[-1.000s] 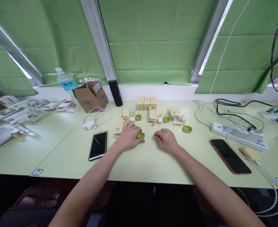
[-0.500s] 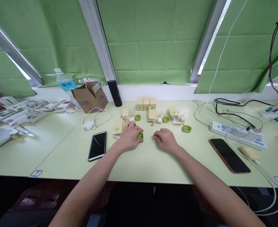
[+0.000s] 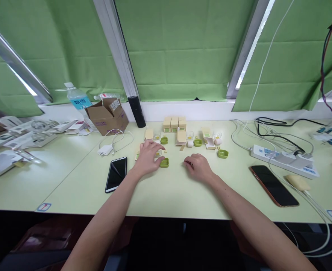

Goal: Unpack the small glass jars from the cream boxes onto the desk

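My left hand [image 3: 148, 159] is open, thumb and fingers apart, just left of a small green square case [image 3: 164, 162] on the table. Its thumb tip is close to the case; I cannot tell whether they touch. Partly behind that hand are a small beige box and a small clear piece [image 3: 158, 153] with yellow in it. My right hand [image 3: 199, 166] rests on the table with curled fingers, and whatever they may hold is hidden. Beyond the hands lie more green cases [image 3: 197, 143], opened beige boxes [image 3: 181, 136], a white roll-like piece [image 3: 190, 143] and clear pieces.
Several closed beige boxes [image 3: 175, 124] stand at the back. On the left are a phone [image 3: 116, 174], a white charger [image 3: 105, 149], a cardboard box [image 3: 107, 117] and a black cylinder [image 3: 137, 111]. To the right lie another phone [image 3: 274, 186] and a power strip [image 3: 284, 162] with cables.
My left hand has let go of the green case and spread its fingers, drawing slightly left. The case now shows fully, a little nearer and further left. My right hand has barely moved.
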The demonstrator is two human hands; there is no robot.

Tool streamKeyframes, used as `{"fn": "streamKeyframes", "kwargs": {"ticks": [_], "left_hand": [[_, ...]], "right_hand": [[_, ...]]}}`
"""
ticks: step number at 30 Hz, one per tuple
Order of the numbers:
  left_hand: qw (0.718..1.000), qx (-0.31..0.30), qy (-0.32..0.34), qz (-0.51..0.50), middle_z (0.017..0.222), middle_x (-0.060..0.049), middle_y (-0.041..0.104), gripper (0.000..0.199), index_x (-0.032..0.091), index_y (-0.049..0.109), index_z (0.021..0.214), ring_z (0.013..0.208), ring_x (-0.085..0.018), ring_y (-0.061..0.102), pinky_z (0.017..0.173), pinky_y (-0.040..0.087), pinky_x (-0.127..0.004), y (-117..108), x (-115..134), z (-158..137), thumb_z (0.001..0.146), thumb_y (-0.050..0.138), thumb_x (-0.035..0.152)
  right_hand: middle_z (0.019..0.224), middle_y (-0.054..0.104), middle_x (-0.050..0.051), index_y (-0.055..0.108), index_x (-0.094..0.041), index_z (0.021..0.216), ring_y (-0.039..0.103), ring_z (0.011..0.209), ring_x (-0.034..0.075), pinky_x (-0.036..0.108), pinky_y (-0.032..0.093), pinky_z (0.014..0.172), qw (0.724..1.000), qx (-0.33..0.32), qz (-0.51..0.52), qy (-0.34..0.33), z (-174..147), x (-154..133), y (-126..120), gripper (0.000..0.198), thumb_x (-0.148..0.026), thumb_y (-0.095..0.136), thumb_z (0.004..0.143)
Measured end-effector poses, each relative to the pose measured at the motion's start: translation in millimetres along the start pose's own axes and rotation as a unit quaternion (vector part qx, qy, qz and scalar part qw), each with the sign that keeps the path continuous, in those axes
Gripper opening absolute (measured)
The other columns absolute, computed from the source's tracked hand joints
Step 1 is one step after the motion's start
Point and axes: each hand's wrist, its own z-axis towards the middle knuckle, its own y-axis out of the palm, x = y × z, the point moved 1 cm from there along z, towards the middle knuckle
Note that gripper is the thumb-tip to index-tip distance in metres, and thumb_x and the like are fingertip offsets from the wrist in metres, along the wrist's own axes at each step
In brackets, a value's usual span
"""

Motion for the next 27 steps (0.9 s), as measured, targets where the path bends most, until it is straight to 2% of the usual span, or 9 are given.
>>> {"fn": "streamKeyframes", "kwargs": {"ticks": [3,6,11,16,21,24,27], "left_hand": [[0.994,0.107,-0.02,-0.028,0.115,-0.008,0.075,0.017,0.025,0.067,0.102,0.12,-0.033,0.05,0.104,0.039,-0.054,-7,-5,0,0.089,0.057,0.026],[0.986,0.154,-0.011,-0.061,0.103,-0.007,0.075,0.012,0.025,0.066,0.095,0.11,-0.031,0.053,0.102,0.044,-0.051,-6,-3,-1,0.089,0.055,0.025],[0.99,0.102,0.057,-0.079,0.093,-0.007,0.074,0.012,0.025,0.067,0.094,0.102,-0.03,0.055,0.094,0.05,-0.048,10,14,-1,0.091,0.055,0.024],[0.994,0.054,0.077,-0.047,0.101,-0.009,0.076,0.022,0.023,0.07,0.106,0.113,-0.034,0.052,0.097,0.048,-0.05,15,27,15,0.092,0.054,0.019],[0.997,0.053,0.047,0.014,0.11,-0.012,0.074,0.034,0.021,0.068,0.121,0.122,-0.038,0.046,0.102,0.041,-0.055,5,23,70,0.091,0.053,0.017],[0.997,0.045,0.02,0.067,0.124,-0.017,0.068,0.042,0.017,0.064,0.13,0.128,-0.041,0.04,0.103,0.037,-0.057,5,10,111,0.09,0.051,0.017],[0.993,0.024,-0.019,0.117,0.128,-0.021,0.063,0.047,0.014,0.061,0.134,0.129,-0.042,0.038,0.102,0.036,-0.055,13,-9,144,0.088,0.053,0.016]], "right_hand": [[0.077,0.072,0.005,0.074,-0.02,0.086,0.061,0.073,0.019,0.03,0.043,0.073,1.0,-0.017,0.006,0.012,0,0,-1,0.017,-0.018,0.06,0.095],[0.083,0.075,0.004,0.073,-0.021,0.087,0.065,0.077,0.018,0.029,0.044,0.073,0.999,-0.045,0.017,0.019,0,-1,-1,0.016,-0.016,0.061,0.095],[0.091,0.077,0.003,0.073,-0.023,0.092,0.069,0.083,0.018,0.028,0.044,0.07,0.997,-0.07,0.021,0.034,1,-3,-4,0.012,-0.015,0.064,0.094],[0.091,0.077,0.003,0.073,-0.023,0.094,0.069,0.083,0.018,0.028,0.044,0.071,0.996,-0.076,0.029,0.029,1,-4,-6,0.012,-0.014,0.064,0.094],[0.09,0.077,0.003,0.073,-0.023,0.094,0.069,0.084,0.018,0.028,0.044,0.071,0.996,-0.079,0.034,0.03,1,-4,-7,0.013,-0.013,0.065,0.093],[0.091,0.078,0.003,0.073,-0.023,0.094,0.069,0.085,0.018,0.028,0.044,0.071,0.995,-0.079,0.043,0.032,1,-4,-8,0.013,-0.014,0.064,0.093],[0.091,0.078,0.003,0.074,-0.023,0.093,0.069,0.085,0.018,0.028,0.045,0.072,0.995,-0.076,0.061,0.035,1,-3,-7,0.013,-0.014,0.064,0.093]]}}
